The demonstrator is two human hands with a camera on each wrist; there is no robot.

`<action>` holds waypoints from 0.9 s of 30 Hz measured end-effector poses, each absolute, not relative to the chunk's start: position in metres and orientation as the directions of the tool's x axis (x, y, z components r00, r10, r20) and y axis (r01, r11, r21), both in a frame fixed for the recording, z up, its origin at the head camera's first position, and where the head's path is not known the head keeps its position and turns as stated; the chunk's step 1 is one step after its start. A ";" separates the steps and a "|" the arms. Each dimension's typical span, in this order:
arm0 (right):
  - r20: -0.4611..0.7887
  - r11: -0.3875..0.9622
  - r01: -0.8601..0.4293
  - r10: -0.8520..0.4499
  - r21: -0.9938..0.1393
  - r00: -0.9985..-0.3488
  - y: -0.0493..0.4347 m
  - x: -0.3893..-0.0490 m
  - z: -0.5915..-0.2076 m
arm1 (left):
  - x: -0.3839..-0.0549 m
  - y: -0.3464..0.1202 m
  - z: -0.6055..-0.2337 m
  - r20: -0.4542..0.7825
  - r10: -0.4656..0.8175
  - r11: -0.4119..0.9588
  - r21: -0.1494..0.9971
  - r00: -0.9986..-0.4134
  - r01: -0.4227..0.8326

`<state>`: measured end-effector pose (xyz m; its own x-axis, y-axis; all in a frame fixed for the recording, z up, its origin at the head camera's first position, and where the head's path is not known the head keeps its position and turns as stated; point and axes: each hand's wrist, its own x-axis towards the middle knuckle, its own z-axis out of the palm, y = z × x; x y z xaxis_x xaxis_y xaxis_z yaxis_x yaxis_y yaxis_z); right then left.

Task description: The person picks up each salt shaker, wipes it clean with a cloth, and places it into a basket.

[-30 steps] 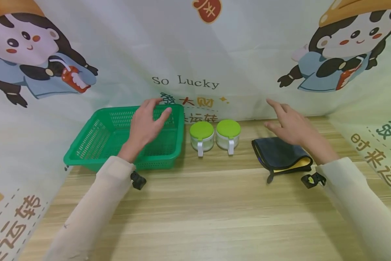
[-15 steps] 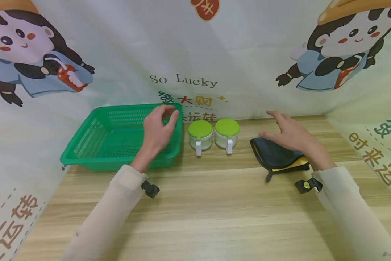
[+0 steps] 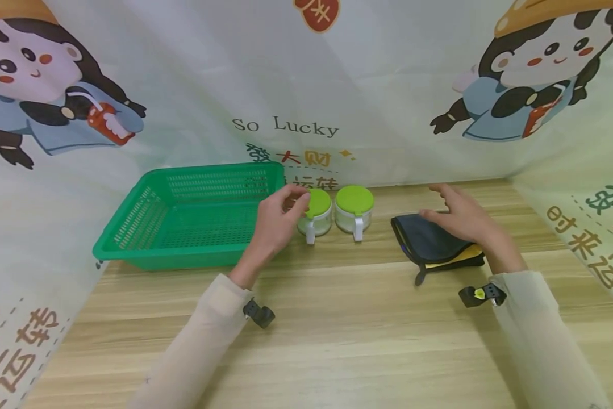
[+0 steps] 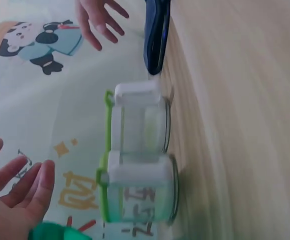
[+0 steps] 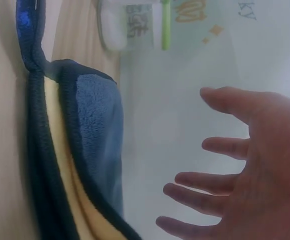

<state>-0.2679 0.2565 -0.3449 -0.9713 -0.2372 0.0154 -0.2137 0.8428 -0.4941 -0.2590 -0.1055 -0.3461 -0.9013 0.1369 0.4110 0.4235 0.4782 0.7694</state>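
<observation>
Two clear jars with green lids and white handles, the left jar [image 3: 318, 224] and the right jar [image 3: 354, 201], stand side by side at the back of the wooden table. My left hand [image 3: 277, 222] hovers beside the left jar, its loosely bent fingers partly covering the lid in the head view. In the left wrist view this hand [image 4: 22, 197] is apart from both jars and holds nothing. My right hand [image 5: 270, 165] hangs with spread fingers over a folded dark grey-blue cloth [image 3: 422, 238] with a yellow inside, not touching it.
A green plastic basket [image 3: 183, 258] with slotted walls stands at the back left, close to my left hand. A printed white sheet [image 3: 388, 102] rises behind the table [image 3: 337, 324] and along both sides.
My left hand has moved right and down from over the basket to beside the left jar. The right hand has dipped slightly over the cloth. Jars, basket and cloth have stayed put.
</observation>
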 end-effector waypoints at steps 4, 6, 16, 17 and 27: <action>0.012 0.835 -0.203 -0.230 -0.512 -0.973 0.259 -0.270 -0.351 | -0.252 -0.098 -0.347 0.314 0.163 0.418 0.837 -0.935 0.354; -0.001 0.843 -0.190 -0.220 -0.503 -0.976 0.262 -0.271 -0.353 | -0.248 -0.091 -0.347 0.273 0.177 0.367 0.873 -0.946 0.321; -0.051 0.882 -0.105 -0.144 -0.460 -0.988 0.272 -0.275 -0.364 | -0.247 -0.064 -0.358 0.155 0.224 0.119 0.976 -0.962 0.184; -0.058 0.884 -0.097 -0.138 -0.458 -0.989 0.273 -0.275 -0.365 | -0.248 -0.062 -0.360 0.143 0.226 0.106 0.980 -0.964 0.170; -0.091 0.872 -0.031 -0.087 -0.488 -0.992 0.283 -0.277 -0.376 | -0.256 -0.044 -0.382 0.034 0.240 0.091 0.994 -0.970 0.057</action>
<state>-0.2770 0.2829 -0.3761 -0.9920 -0.0868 -0.0913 -0.0314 0.8723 -0.4880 -0.2561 -0.0444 -0.3818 -0.9702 0.2400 0.0337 0.0571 0.0912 0.9942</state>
